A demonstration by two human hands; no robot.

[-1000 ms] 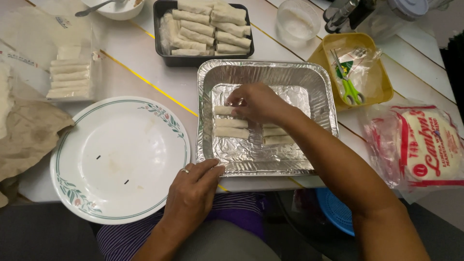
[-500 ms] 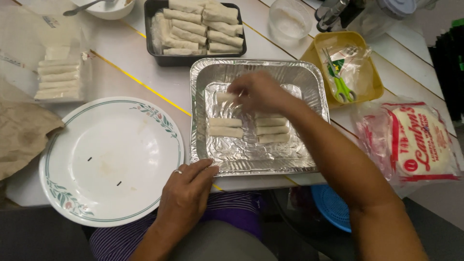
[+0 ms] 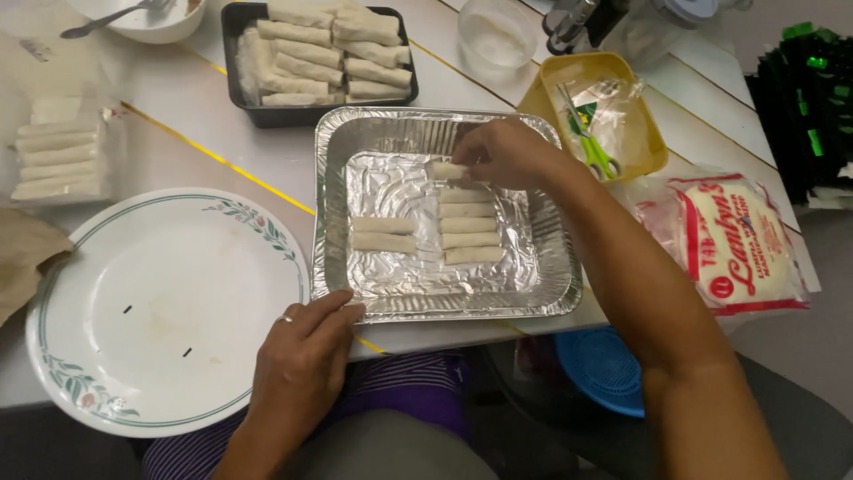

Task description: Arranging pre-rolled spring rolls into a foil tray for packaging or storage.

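A foil baking tray (image 3: 551,293) sits on the white table in front of me. Inside it lie two short rows of pale rolled wraps (image 3: 471,227), several on the right and two on the left (image 3: 384,234). My right hand (image 3: 511,153) reaches over the tray's far side and pinches one roll (image 3: 447,171) at the top of the right row. My left hand (image 3: 302,356) rests with fingers curled on the tray's near left corner. A ring shows on it.
A large white plate (image 3: 160,311) with a leaf border lies to the left. A black tray of rolls (image 3: 324,49) stands behind the foil tray. A yellow container with scissors (image 3: 595,124), a wrapper packet (image 3: 737,240), a clear cup (image 3: 498,31) and a bag of rolls (image 3: 58,160) surround them.
My right hand has shifted to the right row's far end with a roll in its fingers. The left hand stayed at the tray's near corner. The camera view drifted.
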